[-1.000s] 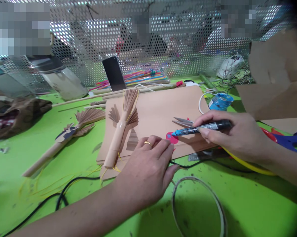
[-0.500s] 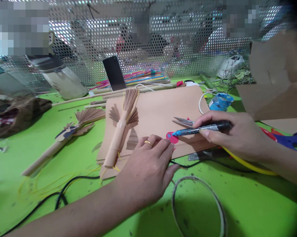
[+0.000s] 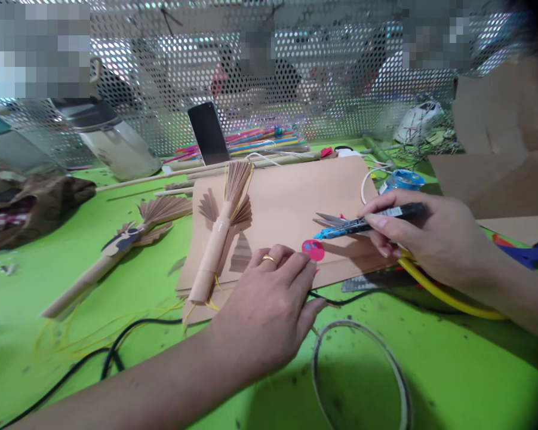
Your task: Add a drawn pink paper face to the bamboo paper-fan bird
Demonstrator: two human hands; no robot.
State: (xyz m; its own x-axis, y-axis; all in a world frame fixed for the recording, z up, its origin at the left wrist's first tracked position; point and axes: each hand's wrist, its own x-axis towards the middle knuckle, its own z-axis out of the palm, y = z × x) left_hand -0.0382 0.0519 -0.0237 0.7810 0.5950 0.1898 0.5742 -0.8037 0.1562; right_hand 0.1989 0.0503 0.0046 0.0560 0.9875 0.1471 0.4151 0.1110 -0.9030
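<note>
My right hand [image 3: 425,239] grips a black marker with a blue tip [image 3: 367,224], its tip raised just above a small pink paper disc [image 3: 313,249] that carries blue marks. My left hand [image 3: 269,310] lies flat with fingers spread, fingertips pressing the tan paper sheet [image 3: 291,203] beside the disc; a gold ring sits on one finger. A rolled paper broom figure [image 3: 219,239] lies on the sheet to the left. Small snips [image 3: 334,221] lie just behind the marker tip.
A second paper figure on a stick [image 3: 116,245] lies left on the green table [image 3: 71,298]. A black cable [image 3: 116,352], a tape ring [image 3: 362,370], a yellow tube [image 3: 448,295], a blue tape roll [image 3: 400,179], a phone [image 3: 208,132], cardboard [image 3: 506,149] and a perforated metal screen [image 3: 295,71] surround the work.
My right hand has lifted the marker up and back off the pink disc, which now shows blue marks. My left hand has stayed in place.
</note>
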